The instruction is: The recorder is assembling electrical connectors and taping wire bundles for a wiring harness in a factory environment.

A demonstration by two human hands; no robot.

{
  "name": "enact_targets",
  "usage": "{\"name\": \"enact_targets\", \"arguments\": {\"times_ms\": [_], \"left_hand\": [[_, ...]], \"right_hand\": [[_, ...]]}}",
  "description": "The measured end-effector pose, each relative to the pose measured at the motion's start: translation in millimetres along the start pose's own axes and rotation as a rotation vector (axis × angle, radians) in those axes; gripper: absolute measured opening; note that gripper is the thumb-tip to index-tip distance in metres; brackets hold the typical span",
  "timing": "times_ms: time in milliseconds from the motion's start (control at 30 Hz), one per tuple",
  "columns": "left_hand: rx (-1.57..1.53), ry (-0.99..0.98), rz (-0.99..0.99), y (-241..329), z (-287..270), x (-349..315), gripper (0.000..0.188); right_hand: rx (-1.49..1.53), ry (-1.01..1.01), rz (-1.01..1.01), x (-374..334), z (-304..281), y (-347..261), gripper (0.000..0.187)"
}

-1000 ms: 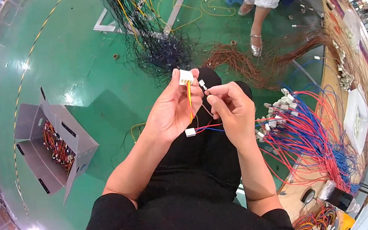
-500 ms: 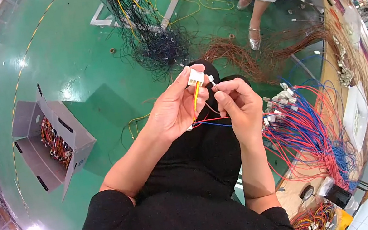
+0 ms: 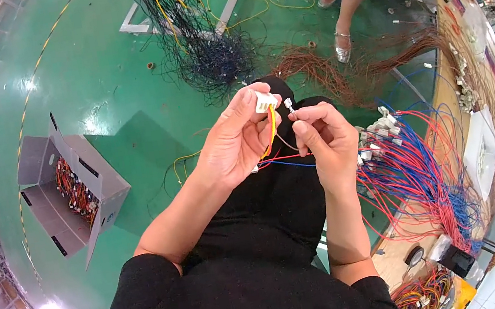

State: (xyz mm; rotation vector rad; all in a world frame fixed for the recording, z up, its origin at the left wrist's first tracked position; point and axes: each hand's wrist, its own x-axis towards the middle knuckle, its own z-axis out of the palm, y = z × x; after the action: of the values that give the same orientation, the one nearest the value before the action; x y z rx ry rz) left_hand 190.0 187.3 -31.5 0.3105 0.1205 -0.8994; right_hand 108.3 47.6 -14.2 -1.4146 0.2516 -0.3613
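In my left hand (image 3: 230, 147) I pinch a white plastic connector housing (image 3: 264, 101) between thumb and fingers. Yellow and red wires (image 3: 273, 126) run out of its lower side and down past my palm. Close by on the right, my right hand (image 3: 329, 138) is closed on a thin brown wire, holding it just below its end. A small metal crimp terminal (image 3: 289, 104) tips that wire and points up, apart from the housing. Red and blue wires (image 3: 291, 162) pass below both hands, above my dark-clothed lap.
A bundle of red and blue wires (image 3: 425, 191) with white connectors lies on the wooden table (image 3: 402, 230) at right. An open carton (image 3: 109, 179) of wire harnesses stands on the floor at left. Dark wires (image 3: 217, 62) hang ahead. Another person's foot (image 3: 342, 47) is at the far right.
My right hand has shifted slightly right with the wire, so its terminal sits a little farther from the housing. The housing has turned slightly in my left hand.
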Motion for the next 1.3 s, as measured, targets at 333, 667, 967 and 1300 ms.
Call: {"name": "enact_targets", "arguments": {"times_ms": [333,667,967,1300], "left_hand": [[0.333,0.049,0.354,-5,7,-5,0.032],[-0.060,-0.023,0.131,-3,2,-3,0.040],[0.056,-0.023,0.221,-8,5,-7,0.036],[0.260,-0.025,0.337,-12,11,-5,0.034]], "right_hand": [[-0.304,0.096,-0.164,-12,9,-8,0.013],[-0.541,0.117,-0.369,-15,28,-23,0.016],[-0.621,0.195,-0.458,-11,22,-25,0.019],[-0.721,0.138,-0.462,-12,20,-25,0.016]]}}
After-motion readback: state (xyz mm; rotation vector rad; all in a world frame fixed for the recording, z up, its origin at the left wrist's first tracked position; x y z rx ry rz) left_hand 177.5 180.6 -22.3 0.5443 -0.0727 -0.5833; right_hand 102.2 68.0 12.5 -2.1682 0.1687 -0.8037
